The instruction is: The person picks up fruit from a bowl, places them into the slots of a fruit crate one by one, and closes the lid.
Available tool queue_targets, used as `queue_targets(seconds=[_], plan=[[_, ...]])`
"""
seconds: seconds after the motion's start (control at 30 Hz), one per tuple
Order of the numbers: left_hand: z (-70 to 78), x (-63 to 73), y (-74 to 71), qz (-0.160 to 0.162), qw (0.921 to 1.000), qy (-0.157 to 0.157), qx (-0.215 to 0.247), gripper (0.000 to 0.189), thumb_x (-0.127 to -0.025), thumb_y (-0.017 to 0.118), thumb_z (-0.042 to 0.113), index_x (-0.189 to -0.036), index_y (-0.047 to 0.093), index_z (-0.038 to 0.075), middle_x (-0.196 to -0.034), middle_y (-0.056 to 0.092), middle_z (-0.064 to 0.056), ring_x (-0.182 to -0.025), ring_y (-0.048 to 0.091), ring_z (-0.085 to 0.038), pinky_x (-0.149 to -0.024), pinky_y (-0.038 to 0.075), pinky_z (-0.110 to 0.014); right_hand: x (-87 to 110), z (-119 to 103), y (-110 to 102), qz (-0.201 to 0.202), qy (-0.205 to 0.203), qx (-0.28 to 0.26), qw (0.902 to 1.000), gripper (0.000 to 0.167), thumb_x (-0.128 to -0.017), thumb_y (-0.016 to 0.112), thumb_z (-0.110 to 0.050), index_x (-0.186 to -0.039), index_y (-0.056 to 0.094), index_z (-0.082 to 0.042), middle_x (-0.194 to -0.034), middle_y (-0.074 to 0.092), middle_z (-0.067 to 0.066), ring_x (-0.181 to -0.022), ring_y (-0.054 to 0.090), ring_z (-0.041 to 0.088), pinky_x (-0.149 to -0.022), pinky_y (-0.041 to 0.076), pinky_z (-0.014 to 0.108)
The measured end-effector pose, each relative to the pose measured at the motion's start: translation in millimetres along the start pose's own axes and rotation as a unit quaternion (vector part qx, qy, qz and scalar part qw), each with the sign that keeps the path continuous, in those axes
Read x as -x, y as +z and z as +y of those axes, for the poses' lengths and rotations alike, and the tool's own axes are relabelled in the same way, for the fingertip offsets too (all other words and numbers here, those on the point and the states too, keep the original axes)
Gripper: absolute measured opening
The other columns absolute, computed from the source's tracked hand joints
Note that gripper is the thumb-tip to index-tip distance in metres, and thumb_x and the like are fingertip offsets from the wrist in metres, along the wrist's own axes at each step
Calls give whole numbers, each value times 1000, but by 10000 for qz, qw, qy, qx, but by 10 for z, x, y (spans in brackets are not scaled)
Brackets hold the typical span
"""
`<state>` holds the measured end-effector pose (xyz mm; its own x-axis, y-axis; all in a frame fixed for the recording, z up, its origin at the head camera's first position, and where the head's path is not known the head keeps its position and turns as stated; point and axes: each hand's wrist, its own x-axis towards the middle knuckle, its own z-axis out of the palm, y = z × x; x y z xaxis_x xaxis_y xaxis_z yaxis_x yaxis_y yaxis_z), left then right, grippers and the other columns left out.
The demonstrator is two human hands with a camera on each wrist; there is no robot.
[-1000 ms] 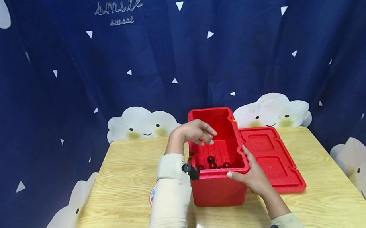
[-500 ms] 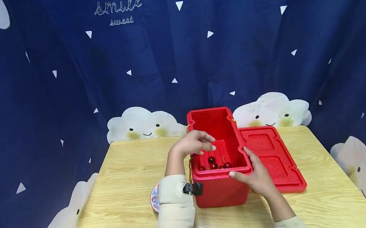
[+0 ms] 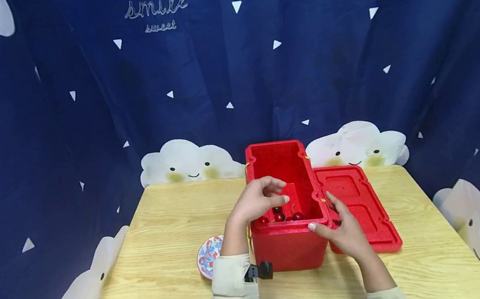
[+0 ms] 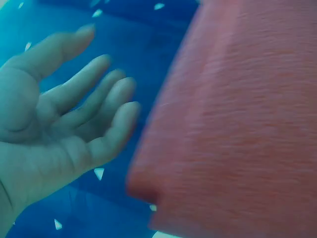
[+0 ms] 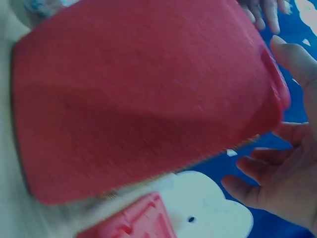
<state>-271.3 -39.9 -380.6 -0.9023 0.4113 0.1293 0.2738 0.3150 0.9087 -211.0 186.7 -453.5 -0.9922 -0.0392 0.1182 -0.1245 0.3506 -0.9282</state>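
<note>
A red foam box [image 3: 290, 252] stands lidless on the table, with several dark cherries [image 3: 298, 216] on its floor at the near end. Over the box's left rim hovers my left hand [image 3: 253, 202], its fingers loosely bent and nothing between them; the left wrist view shows its palm bare, beside the box wall [image 4: 237, 124]. At the near right corner, my right hand [image 3: 348, 234] has thumb and fingers spread around the rim. In the right wrist view these fingers [image 5: 247, 193] stand off the wall; whether the thumb touches the rim, I cannot tell.
The red lid [image 3: 376, 224] lies on the wooden table [image 3: 160, 268], right of the box. A small plate with a red and blue pattern [image 3: 207, 255] sits to the left, partly behind my left forearm. Thin yellow cord [image 3: 248, 232] hangs at the box's side. A blue curtain [image 3: 187, 63] hangs behind.
My left hand has drawn back toward me and lower, from over the box's middle to its left rim. My right hand has loosened from the corner and moved slightly right. More of the plate shows.
</note>
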Motion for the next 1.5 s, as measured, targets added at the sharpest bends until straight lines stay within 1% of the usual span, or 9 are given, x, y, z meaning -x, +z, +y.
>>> queue_targets(seconds=[0.27, 0.53, 0.63, 0.77, 0.9, 1.07, 1.2, 1.37, 1.5], plan=[[-76, 147, 368, 1188, 9897, 393, 690, 39, -78, 73, 17, -114, 61, 12, -109, 58, 2, -92, 58, -18, -72, 51, -28, 30, 78, -242, 292, -307, 241, 9988, 80, -84, 70, -20, -146, 23, -5, -141, 35, 18, -126, 33, 37, -95, 32, 52], [-27, 148, 818, 1951, 9739, 815, 823, 38, -80, 70, 13, -117, 60, 11, -111, 56, 3, -98, 57, -16, -81, 48, -37, 37, 181, -425, 655, -409, 381, 9963, 65, -90, 63, -17, -143, 30, 0, -135, 43, 20, -122, 42, 35, -82, 37, 13], [-21, 135, 970, 2102, 9696, 978, 777, 37, -81, 69, 11, -117, 60, 12, -111, 55, 3, -98, 57, -19, -81, 48, -35, 50, 208, -484, 759, -371, 440, 9955, 62, -91, 62, -18, -142, 32, 0, -133, 45, 20, -120, 44, 34, -81, 36, 9], [-1, 124, 1097, 2145, 9653, 1267, 787, 36, -81, 68, 10, -116, 60, 9, -112, 56, -2, -97, 58, -21, -81, 49, -35, 85, 235, -538, 852, -318, 494, 9946, 59, -92, 61, -18, -141, 34, 1, -130, 48, 20, -115, 48, 26, -81, 37, 9], [30, 135, 1175, 2050, 9658, 1292, 917, 34, -82, 67, 10, -115, 60, 10, -110, 57, -9, -97, 59, -20, -81, 49, -35, 126, 299, -588, 933, -244, 501, 9941, 57, -92, 60, -17, -140, 35, 2, -128, 49, 21, -106, 50, 5, -80, 37, 9], [63, 136, 1275, 1897, 9697, 1174, 1000, 34, -81, 68, 9, -115, 60, 13, -110, 56, 1, -97, 58, -16, -82, 48, -30, 143, 373, -655, 1020, -101, 426, 9938, 57, -92, 60, -16, -139, 35, 4, -128, 48, 24, -97, 45, -11, -79, 38, 7], [89, 129, 1354, 1812, 9712, 1193, 988, 34, -81, 68, 8, -113, 61, 13, -112, 54, 6, -97, 56, -8, -83, 48, -29, 154, 400, -718, 1086, 107, 446, 9930, 59, -92, 59, -18, -140, 33, 5, -130, 46, 24, -101, 47, -5, -78, 39, 6], [123, 127, 1424, 1748, 9717, 1326, 880, 34, -80, 68, 6, -113, 61, 11, -114, 54, 5, -98, 54, -4, -82, 48, -27, 146, 513, -814, 1189, 46, 347, 9923, 63, -92, 60, -27, -139, 34, 4, -129, 46, 25, -113, 48, 23, -78, 39, 7], [142, 122, 1483, 1681, 9720, 1468, 733, 34, -78, 68, 5, -112, 62, 10, -116, 54, 4, -98, 54, -4, -80, 46, -21, 137, 683, -901, 1280, -116, -45, 9917, 63, -90, 62, -30, -140, 37, 0, -129, 48, 23, -111, 51, 16, -76, 41, 8]])
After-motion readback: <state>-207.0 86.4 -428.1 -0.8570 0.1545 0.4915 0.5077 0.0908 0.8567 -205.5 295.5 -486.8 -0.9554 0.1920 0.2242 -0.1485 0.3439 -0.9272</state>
